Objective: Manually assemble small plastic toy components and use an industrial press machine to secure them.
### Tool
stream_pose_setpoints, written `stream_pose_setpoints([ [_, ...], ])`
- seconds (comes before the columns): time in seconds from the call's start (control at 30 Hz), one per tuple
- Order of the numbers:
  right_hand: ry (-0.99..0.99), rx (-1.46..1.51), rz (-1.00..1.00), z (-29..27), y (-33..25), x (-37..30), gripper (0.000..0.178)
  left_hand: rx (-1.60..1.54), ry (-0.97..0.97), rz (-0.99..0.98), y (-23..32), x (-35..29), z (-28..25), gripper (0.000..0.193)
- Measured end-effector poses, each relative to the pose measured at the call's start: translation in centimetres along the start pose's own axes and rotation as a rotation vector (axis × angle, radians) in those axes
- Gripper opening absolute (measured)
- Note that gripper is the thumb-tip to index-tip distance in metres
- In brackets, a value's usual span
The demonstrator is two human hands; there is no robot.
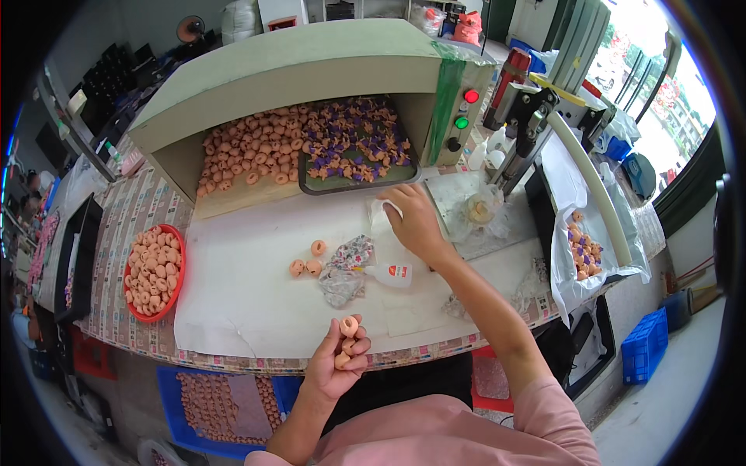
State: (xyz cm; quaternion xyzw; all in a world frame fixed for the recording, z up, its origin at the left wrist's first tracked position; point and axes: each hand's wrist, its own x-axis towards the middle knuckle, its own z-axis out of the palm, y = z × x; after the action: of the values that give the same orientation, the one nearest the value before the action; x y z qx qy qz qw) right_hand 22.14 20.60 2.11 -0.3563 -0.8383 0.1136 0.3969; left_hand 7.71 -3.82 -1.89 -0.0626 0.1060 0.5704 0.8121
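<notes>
My left hand (pixel 338 365), near the table's front edge, is closed around several small peach hollow plastic balls; one ball (pixel 349 327) has its hole turned up. My right hand (pixel 416 221) reaches forward by the front right corner of a dark tray (pixel 342 187), thumb apart from the fingers, with white showing between them. Small orange and purple pieces (pixel 353 147) cover the tray. Between my hands lie a white squeeze bottle (pixel 392 274) with a red label, a flowered cloth (pixel 353 252) and a crumpled clear plastic bag (pixel 340 287). Three loose balls (pixel 313 268) rest left of the cloth.
A box-like machine (pixel 287 70) with red and green lights arches over the tray and a heap of balls (pixel 252 144). A red basket (pixel 181 268) of balls stands left. A lever press (pixel 524 140) and a lined bin (pixel 571 283) stand right; a blue crate (pixel 167 396) sits below.
</notes>
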Motion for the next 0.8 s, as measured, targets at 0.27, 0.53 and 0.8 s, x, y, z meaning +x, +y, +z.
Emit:
stream_pose_setpoints([
  [0.27,-0.182,-0.140,0.229,5.7,6.0,8.4,0.013,0.018,0.078,0.093,0.7,-3.0,0.9,0.035],
  [0.53,-0.211,-0.302,0.171,5.6,5.8,8.0,0.018,0.102,-0.017,0.107,0.3,-3.3,0.6,0.034],
  [0.8,-0.064,0.520,0.315,-0.7,-1.7,1.3,0.016,0.232,0.000,0.136,0.5,-2.7,0.4,0.038],
])
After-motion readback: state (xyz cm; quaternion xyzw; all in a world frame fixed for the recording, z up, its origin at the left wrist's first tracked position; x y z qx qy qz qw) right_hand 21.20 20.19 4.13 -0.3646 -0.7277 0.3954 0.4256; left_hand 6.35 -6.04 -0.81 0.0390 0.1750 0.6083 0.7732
